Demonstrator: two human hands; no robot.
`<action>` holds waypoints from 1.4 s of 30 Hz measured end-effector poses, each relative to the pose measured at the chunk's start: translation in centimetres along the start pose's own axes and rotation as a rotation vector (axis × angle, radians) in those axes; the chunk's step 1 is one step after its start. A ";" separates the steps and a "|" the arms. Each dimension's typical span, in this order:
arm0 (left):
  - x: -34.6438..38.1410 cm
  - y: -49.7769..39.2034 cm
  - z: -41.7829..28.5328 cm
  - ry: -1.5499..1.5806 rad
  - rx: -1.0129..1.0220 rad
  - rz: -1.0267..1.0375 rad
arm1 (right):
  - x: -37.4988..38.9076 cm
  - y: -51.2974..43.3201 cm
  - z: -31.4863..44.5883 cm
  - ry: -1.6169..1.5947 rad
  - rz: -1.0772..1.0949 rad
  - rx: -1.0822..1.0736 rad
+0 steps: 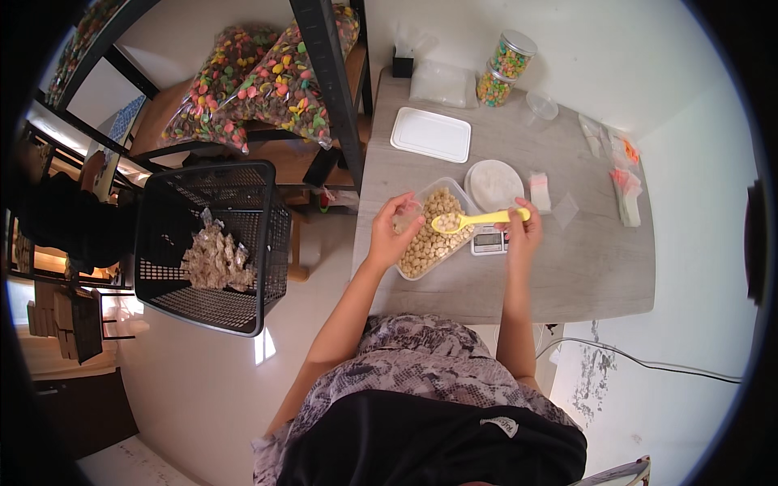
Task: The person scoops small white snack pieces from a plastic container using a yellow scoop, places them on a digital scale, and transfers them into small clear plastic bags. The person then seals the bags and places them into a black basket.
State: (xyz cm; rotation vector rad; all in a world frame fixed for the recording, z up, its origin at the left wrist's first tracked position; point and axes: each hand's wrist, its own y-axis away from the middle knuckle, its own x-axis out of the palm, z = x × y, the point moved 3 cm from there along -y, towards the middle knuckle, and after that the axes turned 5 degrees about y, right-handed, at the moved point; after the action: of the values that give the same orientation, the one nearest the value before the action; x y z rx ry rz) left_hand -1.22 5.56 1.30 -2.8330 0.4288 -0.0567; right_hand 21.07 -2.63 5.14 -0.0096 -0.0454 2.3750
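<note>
My left hand [391, 234] holds a small clear plastic bag [407, 214] over the left side of a clear plastic container [408, 276] of round beige snack pieces [425, 246]. In my right hand [523, 228] is the handle of a yellow plastic spoon [486, 218]. The spoon's bowl carries a few pieces above the container, close to the bag. Just right of the container, partly under my right hand, sits a white digital kitchen scale [486, 241]. A round whitish disc or lid [495, 185] lies behind the spoon.
A white rectangular lid [431, 135], jars of colourful snacks [496, 86], a clear cup [541, 106] and small plastic bags [540, 191] are on the table [583, 267]. Left stand a black basket [264, 255] with filled packets [219, 258] and a shelf with large snack bags [285, 79].
</note>
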 end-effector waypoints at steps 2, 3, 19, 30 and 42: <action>0.1 -0.1 -0.4 -0.038 -0.008 0.040 | 0.2 -0.9 1.8 -0.029 -0.007 -0.059; 0.1 -0.1 -0.6 -0.045 -0.006 0.051 | 0.4 -1.2 2.6 -0.042 -0.001 -0.081; 0.4 -0.3 -2.6 -0.133 0.035 0.102 | 5.9 1.4 10.5 0.497 0.569 -0.500; 0.6 -0.2 -1.9 -0.122 0.029 0.108 | 3.8 1.3 8.8 0.436 0.260 -0.532; 0.3 -0.3 -0.8 -0.044 -0.007 0.083 | 2.7 1.5 -2.3 0.617 0.397 -0.240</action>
State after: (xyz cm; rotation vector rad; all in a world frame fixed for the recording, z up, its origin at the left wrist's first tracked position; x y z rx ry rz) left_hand -0.87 5.51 2.12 -2.8136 0.5364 0.0242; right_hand 18.08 -1.76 2.82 -0.9360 -0.0340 2.6350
